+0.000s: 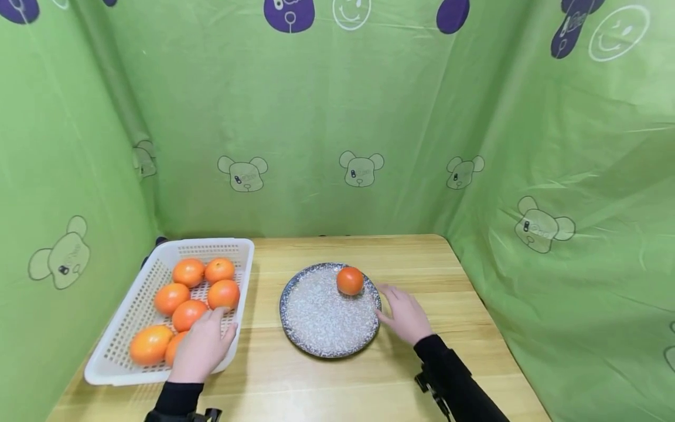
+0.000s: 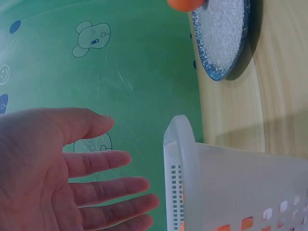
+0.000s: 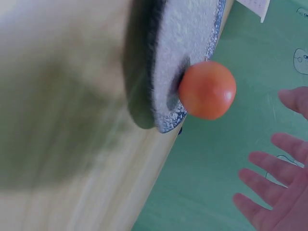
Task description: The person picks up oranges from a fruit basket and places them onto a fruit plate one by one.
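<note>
While my left hand (image 1: 203,346) and right hand (image 1: 406,316), spread and empty, flank the plate (image 1: 327,319), the tomato (image 1: 350,281) on its far-right part looks smooth, probably bruisable; I'd cup its sides gently.

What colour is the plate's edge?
The plate's edge is speckled blue and white, clearest in the left wrist view.

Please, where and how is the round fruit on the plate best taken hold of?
Best, I think, to take the fruit across its widest part, from the right or above: it is almost a ball, uncovered on top, near the far right rim of the plate. The right grip is nearest, on that side.
</note>
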Demonstrator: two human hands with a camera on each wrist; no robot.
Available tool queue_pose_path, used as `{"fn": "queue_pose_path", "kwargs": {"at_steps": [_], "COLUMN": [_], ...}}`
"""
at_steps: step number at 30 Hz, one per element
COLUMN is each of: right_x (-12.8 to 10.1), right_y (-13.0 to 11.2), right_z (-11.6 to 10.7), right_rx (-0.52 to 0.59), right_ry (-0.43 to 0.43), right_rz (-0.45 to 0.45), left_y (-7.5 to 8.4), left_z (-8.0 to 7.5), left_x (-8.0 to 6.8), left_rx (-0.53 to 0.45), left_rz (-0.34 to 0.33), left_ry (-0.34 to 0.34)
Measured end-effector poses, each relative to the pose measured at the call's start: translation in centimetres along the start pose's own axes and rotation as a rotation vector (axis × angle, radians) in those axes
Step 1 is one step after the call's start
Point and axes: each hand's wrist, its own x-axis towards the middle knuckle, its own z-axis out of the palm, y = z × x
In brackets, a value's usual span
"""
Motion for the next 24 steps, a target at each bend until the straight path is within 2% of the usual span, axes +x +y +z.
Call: {"fn": "queue_pose_path", "kwargs": {"at_steps": [8, 11, 17, 21, 24], "right_x": [-5.6, -6.4, -6.5, -6.3, -6.1], "right_y": [0.4, 0.5, 0.7, 0.8, 0.8], "right_z": [1.3, 1.9, 2.5, 2.6, 2.7], "right_rx": [-0.002, -0.008, 0.002, 0.010, 0.018], "right_ry": [-0.067, -0.078, -0.088, -0.084, -0.085], "right_rz": [0.049, 0.063, 0.084, 0.085, 0.096], "left_y": [-0.3, -0.4, -0.2, -0.2, -0.4], "left_z": [0.4, 0.3, 0.2, -0.7, -1.5], "left_x": [-0.2, 0.0, 0.7, 2.2, 4.4], "left_rx": [-0.009, -0.007, -0.008, 0.006, 0.034], "left_rz": [0.026, 0.032, 0.044, 0.103, 0.159], "left_ry": [0.045, 0.048, 0.025, 0.075, 0.092]}}
